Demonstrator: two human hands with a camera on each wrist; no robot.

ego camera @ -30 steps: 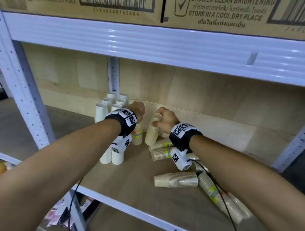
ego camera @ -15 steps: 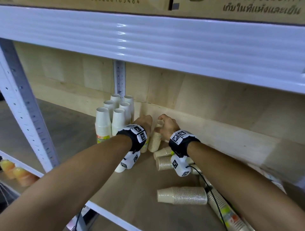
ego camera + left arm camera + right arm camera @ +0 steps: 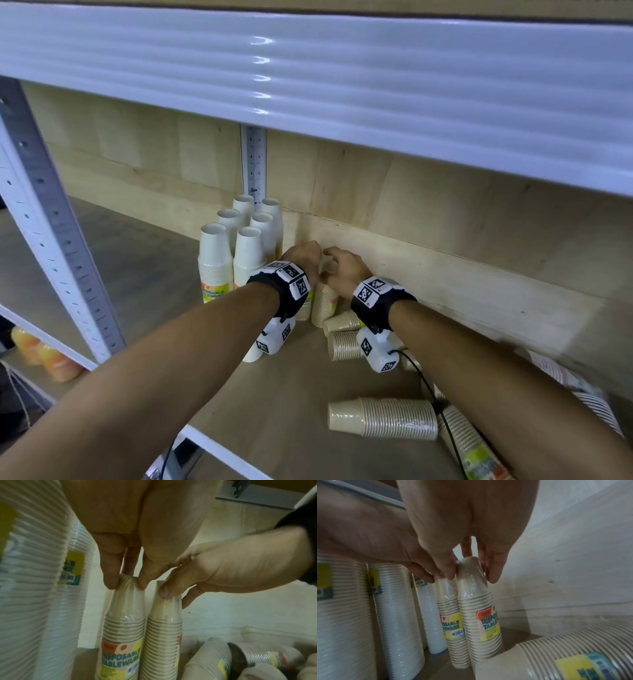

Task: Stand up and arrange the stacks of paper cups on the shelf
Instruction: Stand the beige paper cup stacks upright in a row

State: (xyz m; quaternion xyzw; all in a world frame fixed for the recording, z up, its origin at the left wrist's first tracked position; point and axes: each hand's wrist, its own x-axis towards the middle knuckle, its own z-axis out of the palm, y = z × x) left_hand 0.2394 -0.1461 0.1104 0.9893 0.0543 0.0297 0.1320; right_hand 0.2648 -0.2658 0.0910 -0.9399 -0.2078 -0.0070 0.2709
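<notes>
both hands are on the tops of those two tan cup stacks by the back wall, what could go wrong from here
1. The left hand and right hand pinch only the tops of the two upright tan stacks. Both are tall and narrow, so one might tip when let go.
2. A falling stack could knock the white stacks standing close on the left.
3. Tan stacks still lying on the shelf sit under the right forearm; pulling back could roll them.

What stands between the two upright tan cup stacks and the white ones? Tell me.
Nothing visible. The left hand pinches one tan shrink-wrapped paper cup stack, the right hand the other, with only bare wooden shelf before the white cup stacks.
</notes>
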